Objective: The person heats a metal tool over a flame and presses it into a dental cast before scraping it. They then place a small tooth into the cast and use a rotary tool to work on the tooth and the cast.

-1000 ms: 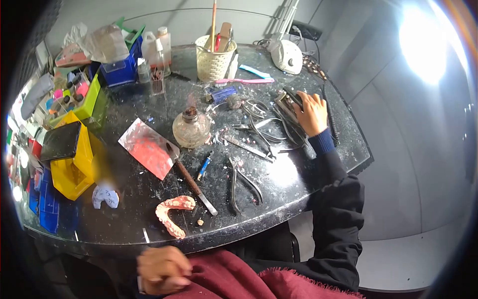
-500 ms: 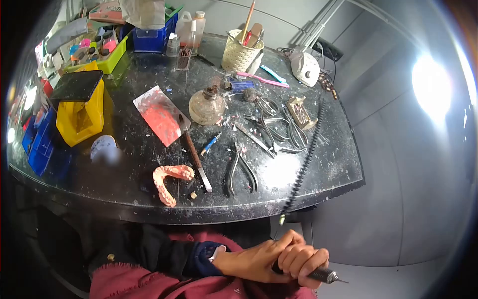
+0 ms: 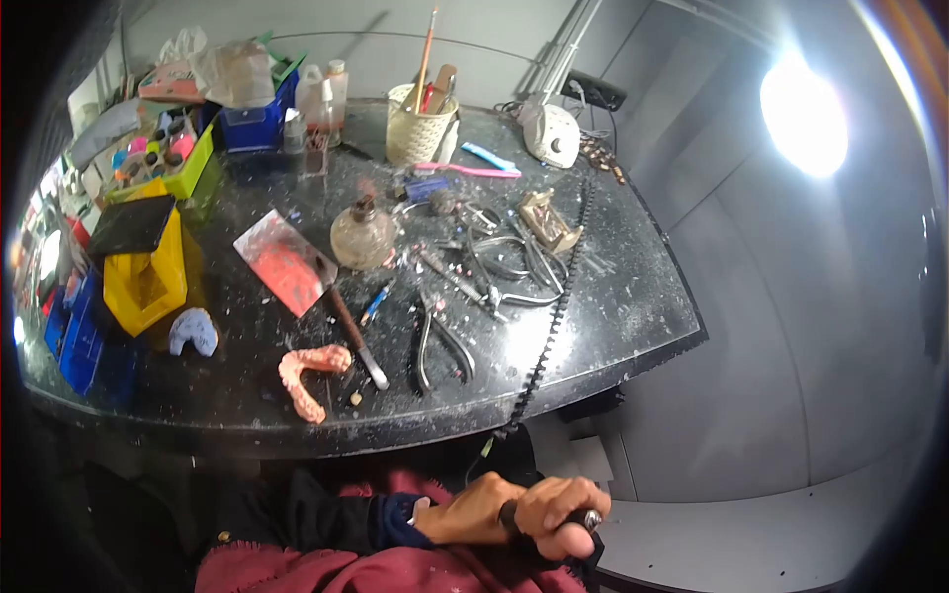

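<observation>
My right hand (image 3: 563, 509) is closed around a dark rotary handpiece (image 3: 590, 518), its metal nose and thin bur pointing right, below the bench's front edge. My left hand (image 3: 479, 511) reaches across from the left and is closed at the handpiece's rear, fingers partly hidden behind my right hand. A black coiled cord (image 3: 554, 341) hangs over the bench edge near my hands. Nearest on the bench are a horseshoe-shaped pink dental cast (image 3: 297, 376), a small tan piece (image 3: 356, 398), a wooden-handled wax knife (image 3: 351, 331) and pliers (image 3: 425, 346).
The dark bench (image 3: 613, 326) holds a red-smeared sheet (image 3: 287, 272), a glass spirit burner (image 3: 362, 237), more pliers (image 3: 514, 262), a tool basket (image 3: 415, 133), a white control unit (image 3: 551, 136), a yellow bin (image 3: 148, 287) and a small whitish cast (image 3: 194, 333). A grey wall stands right.
The view has shifted, so the bench items sit further left. My right hand has turned, bringing the handpiece's nose more toward the camera. Both hands stay together.
</observation>
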Demonstrator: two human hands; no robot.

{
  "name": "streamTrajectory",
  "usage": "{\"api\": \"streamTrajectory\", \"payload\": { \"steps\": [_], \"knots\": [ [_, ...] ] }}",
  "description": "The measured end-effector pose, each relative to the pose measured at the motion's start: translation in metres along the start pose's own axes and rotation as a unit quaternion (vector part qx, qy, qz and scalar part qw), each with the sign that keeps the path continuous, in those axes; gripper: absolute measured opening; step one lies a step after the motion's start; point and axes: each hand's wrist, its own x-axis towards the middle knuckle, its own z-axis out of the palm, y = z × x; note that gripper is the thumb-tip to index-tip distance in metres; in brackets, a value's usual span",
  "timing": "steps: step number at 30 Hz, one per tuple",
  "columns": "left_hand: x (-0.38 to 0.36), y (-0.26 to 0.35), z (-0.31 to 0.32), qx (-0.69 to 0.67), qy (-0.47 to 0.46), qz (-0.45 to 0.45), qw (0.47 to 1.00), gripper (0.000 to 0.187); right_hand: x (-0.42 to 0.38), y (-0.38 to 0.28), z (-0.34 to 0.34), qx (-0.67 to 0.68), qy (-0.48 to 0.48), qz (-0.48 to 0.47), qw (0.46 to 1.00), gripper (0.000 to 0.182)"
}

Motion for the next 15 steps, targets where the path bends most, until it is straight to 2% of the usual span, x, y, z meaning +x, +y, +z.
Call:
{"api": "streamTrajectory", "payload": {
  "steps": [2, 3, 5, 6, 7, 8, 9, 10, 12, 14, 15],
  "knots": [
    [0.002, -0.001, 0.003, -0.054, -0.013, 0.024, 0.998, 0.007, -0.005, 0.009, 0.0, 0.105, 0.103, -0.071, 0.987, 0.046],
    [0.003, -0.002, 0.004, -0.081, -0.032, 0.009, 0.996, 0.011, 0.0, 0.004, -0.002, 0.081, 0.146, -0.042, 0.985, 0.045],
    [0.01, -0.003, 0.0, -0.132, -0.07, -0.018, 0.989, 0.019, 0.012, -0.005, -0.023, 0.007, 0.085, -0.001, 0.996, 0.036],
    [0.014, 0.007, -0.009, -0.121, -0.102, -0.07, 0.985, 0.028, 0.02, -0.008, -0.037, -0.03, 0.053, 0.018, 0.998, 0.031],
    [0.018, 0.014, -0.013, -0.129, -0.115, -0.107, 0.979, 0.028, 0.029, -0.01, -0.051, -0.025, -0.008, 0.031, 0.999, 0.023],
    [0.021, 0.015, -0.014, -0.135, -0.127, -0.144, 0.972, 0.029, 0.039, -0.01, -0.058, -0.047, -0.016, 0.039, 0.998, 0.026],
    [0.014, -0.021, -0.002, -0.038, -0.132, -0.138, 0.981, 0.026, 0.049, -0.011, -0.064, -0.07, -0.025, 0.046, 0.996, 0.029],
    [0.026, -0.018, -0.012, -0.074, -0.129, -0.167, 0.975, 0.023, 0.061, -0.01, -0.069, -0.092, -0.037, 0.05, 0.994, 0.034],
    [0.04, 0.005, -0.027, -0.15, -0.122, -0.226, 0.955, 0.03, 0.076, -0.006, -0.077, -0.086, 0.015, 0.074, 0.993, 0.034],
    [0.045, 0.034, -0.035, -0.237, -0.11, -0.289, 0.921, 0.045, 0.088, 0.001, -0.08, -0.04, 0.071, 0.106, 0.991, 0.036],
    [0.047, 0.044, -0.037, -0.284, -0.102, -0.322, 0.897, 0.054, 0.097, 0.002, -0.084, -0.024, 0.053, 0.127, 0.99, 0.038]
  ]
}}
